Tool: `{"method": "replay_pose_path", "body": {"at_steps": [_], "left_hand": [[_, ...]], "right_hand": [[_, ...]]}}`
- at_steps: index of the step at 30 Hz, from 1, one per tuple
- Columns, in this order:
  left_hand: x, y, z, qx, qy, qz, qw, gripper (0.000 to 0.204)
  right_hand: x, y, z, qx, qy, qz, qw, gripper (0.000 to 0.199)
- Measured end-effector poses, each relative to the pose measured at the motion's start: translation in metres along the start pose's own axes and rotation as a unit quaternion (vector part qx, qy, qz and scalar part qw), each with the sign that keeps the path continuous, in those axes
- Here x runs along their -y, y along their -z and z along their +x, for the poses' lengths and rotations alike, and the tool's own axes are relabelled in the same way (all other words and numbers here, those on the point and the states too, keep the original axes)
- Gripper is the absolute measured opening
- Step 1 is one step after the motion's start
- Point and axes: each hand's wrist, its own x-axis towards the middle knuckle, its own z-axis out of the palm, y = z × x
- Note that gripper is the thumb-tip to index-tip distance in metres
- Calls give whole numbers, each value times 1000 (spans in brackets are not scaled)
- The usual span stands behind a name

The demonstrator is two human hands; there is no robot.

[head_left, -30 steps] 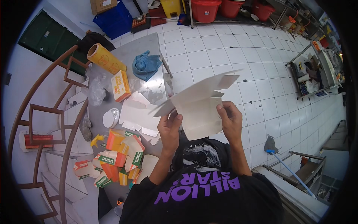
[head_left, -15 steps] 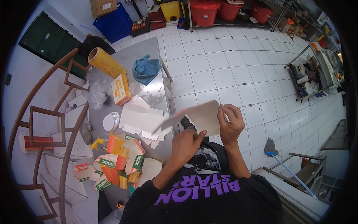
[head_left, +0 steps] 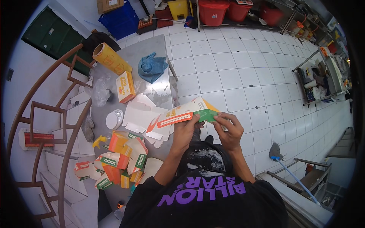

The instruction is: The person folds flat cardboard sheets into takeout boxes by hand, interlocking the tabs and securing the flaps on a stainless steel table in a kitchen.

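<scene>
From where I watch, the biggest thing under me is the steel table (head_left: 161,49), running away from my chest toward the upper left, with white floor tiles to its right. On its far part lies a crumpled blue cloth (head_left: 151,67), and left of that a yellow roll (head_left: 111,58) lies on its side, tilted. Just below the roll stands a closed orange and yellow box (head_left: 125,87). Nearer me, a spread of flat white carton blanks (head_left: 137,113) covers the middle of the table, and at its near left end sits a heap of folded cartons (head_left: 119,159) in orange, green and white, some spilling toward the edge. A small white round lid (head_left: 114,119) rests left of the blanks. The carton (head_left: 186,113) I am working on is up in the air over the table's right edge, in front of my chest, half opened, its orange and white printed face toward the camera and a green and yellow end toward the right. My left hand (head_left: 187,131) grips it from below near the middle, fingers curled around the lower edge. My right hand (head_left: 228,129) pinches the green end, thumb and fingertips pressed on the flap. Both hands are closed on that one carton, close beside each other.
</scene>
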Motion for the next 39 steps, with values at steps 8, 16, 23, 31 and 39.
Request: {"method": "replay_pose_path", "body": {"at_steps": [8, 16, 23, 31, 39], "left_hand": [[5, 2, -6, 33, -112, 262, 958, 23], [47, 24, -11, -21, -243, 229, 942, 28], [55, 51, -8, 26, -401, 374, 836, 31], [27, 38, -32, 64, -385, 388, 835, 35], [48, 36, -13, 35, -168, 99, 980, 38]], "right_hand": [[11, 10, 18, 60, -181, 110, 975, 10], [21, 3, 11, 74, -303, 299, 902, 15], [24, 5, 13, 117, -249, 242, 930, 16], [27, 4, 16, 91, -255, 266, 925, 15], [30, 1, 22, 135, -47, 101, 985, 31]]}}
